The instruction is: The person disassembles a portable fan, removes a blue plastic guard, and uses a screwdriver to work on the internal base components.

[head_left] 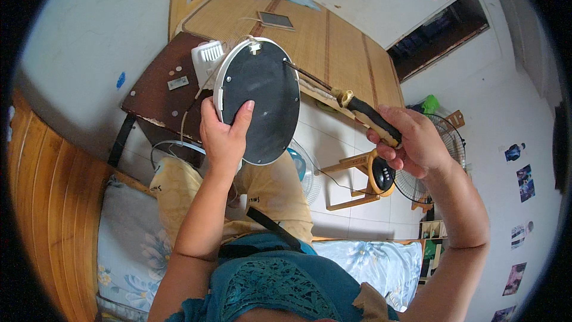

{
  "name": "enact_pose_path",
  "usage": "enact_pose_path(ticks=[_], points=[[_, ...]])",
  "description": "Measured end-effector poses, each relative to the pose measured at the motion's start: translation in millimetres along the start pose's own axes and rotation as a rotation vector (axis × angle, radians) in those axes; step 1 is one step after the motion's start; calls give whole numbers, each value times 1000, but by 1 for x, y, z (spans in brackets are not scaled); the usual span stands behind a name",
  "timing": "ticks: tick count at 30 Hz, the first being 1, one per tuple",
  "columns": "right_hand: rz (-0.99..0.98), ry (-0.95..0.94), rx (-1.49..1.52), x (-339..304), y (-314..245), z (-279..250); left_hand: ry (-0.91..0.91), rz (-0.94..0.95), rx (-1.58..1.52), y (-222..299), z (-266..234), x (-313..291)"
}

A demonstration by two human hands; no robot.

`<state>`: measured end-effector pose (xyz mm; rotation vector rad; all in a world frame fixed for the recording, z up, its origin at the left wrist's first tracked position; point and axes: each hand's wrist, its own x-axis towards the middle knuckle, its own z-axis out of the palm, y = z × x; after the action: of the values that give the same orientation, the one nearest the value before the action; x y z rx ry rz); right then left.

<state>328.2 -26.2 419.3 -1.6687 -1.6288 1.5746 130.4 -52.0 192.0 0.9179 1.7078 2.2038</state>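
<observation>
My left hand (224, 137) grips a round white base with a black underside (262, 104) by its lower left edge, thumb across the black face and fingers behind. The base is tilted up toward me, and several small screws sit around its rim. A white slotted housing (208, 59) and a cord show beside it. My right hand (414, 137) is closed around the black and cream handle of a screwdriver (372, 118). Its long shaft reaches left, and the tip meets the upper right edge of the black underside, at or very near a screw.
A dark brown table (156, 77) at left bears coins and a small pale packet (177, 83). Beyond lies a mat-covered bed (333, 42) with a tablet (276, 20). At right are a wooden stool (348, 203) and a black fan grille (444, 137). Blue fan blades (301, 167) show by my knees.
</observation>
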Motion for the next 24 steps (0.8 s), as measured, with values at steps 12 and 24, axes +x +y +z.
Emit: enact_pose_path(ticks=[12, 24], points=[[-160, 25, -387, 0, 12, -5, -10, -2, -17, 0, -4, 0], [-906, 350, -1107, 2, 37, 8, -24, -16, -28, 1, -4, -1]])
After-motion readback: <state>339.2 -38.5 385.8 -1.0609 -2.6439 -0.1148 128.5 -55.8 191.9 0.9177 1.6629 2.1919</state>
